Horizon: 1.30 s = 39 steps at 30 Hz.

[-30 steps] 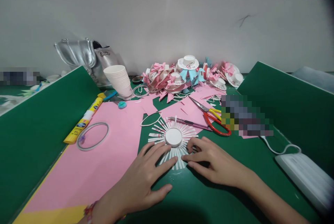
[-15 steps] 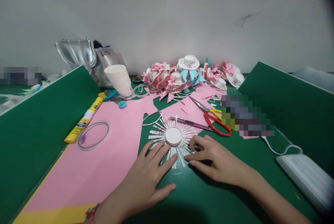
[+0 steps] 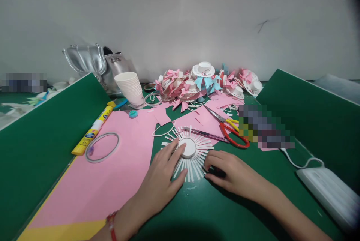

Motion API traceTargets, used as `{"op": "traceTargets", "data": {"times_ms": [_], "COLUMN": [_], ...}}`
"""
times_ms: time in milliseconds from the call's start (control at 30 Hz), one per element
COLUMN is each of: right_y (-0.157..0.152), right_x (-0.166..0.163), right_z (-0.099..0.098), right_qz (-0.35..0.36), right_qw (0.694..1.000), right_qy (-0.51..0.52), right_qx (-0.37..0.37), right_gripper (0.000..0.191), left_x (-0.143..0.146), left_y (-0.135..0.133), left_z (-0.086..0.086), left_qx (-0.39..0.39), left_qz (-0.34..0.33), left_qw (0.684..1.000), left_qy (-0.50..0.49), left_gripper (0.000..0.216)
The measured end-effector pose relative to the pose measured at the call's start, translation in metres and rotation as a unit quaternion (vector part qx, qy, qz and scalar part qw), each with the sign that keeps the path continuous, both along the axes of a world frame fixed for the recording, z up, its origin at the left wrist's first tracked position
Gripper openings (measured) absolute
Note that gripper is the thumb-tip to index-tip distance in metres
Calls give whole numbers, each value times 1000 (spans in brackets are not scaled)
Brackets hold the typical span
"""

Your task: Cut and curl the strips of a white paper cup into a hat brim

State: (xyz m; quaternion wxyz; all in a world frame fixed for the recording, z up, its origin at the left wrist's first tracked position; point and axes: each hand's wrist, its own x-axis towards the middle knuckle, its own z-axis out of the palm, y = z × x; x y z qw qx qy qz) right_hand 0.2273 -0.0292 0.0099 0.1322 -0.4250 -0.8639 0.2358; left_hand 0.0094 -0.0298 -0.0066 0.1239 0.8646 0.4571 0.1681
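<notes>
A paper cup cut into a fringe of thin white strips (image 3: 188, 148) lies splayed on the green table, its round base facing up. My left hand (image 3: 167, 169) rests over the strips on the left side, fingers spread, with a fingertip on the edge of the base. At the right edge of the strips is my right hand (image 3: 227, 169), its fingers bent and its thumb apart from them; nothing shows in its grip. Just behind the cup lies a craft knife (image 3: 206, 134), and beyond its right end a pair of scissors (image 3: 233, 132) with red and yellow handles.
Pink paper (image 3: 112, 188) covers the left, with a roll of tape (image 3: 102, 147) and a yellow glue tube (image 3: 91, 132). Stacked paper cups (image 3: 129, 88), a silver bag (image 3: 87, 59) and finished paper-cup crafts (image 3: 194, 80) stand behind. A face mask (image 3: 329, 188) lies right. Green dividers (image 3: 50, 128) flank me.
My left hand has moved up so that its fingertips reach onto the base. My right hand has shifted slightly right and its fingers have drawn in from the strips.
</notes>
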Motion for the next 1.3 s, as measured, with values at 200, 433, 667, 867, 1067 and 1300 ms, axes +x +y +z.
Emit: {"op": "traceTargets", "data": {"times_ms": [200, 433, 667, 867, 1067, 1300], "right_y": [-2, -4, -10, -16, -15, -17], "right_x": [-4, -7, -10, -15, -19, -18], "right_z": [-3, -3, 1, -3, -10, -6], "right_qz": [29, 36, 27, 54, 72, 89], "right_qw": [999, 999, 999, 983, 968, 970], "right_qy": [17, 37, 19, -14, -48, -51], "right_qx": [21, 17, 40, 174, 236, 222], "right_gripper": [7, 5, 20, 6, 9, 5], "left_x": [2, 7, -9, 4, 19, 14], "left_y": [27, 34, 19, 21, 28, 28], "left_z": [0, 10, 27, 27, 19, 17], "left_qx": [-54, -45, -45, -82, -106, -111], "left_qz": [-16, -53, 99, 19, -32, -32], "left_qw": [996, 997, 991, 993, 989, 983], "left_qy": [-65, -42, -80, -85, -96, -146], "left_gripper": [49, 43, 45, 48, 38, 32]}}
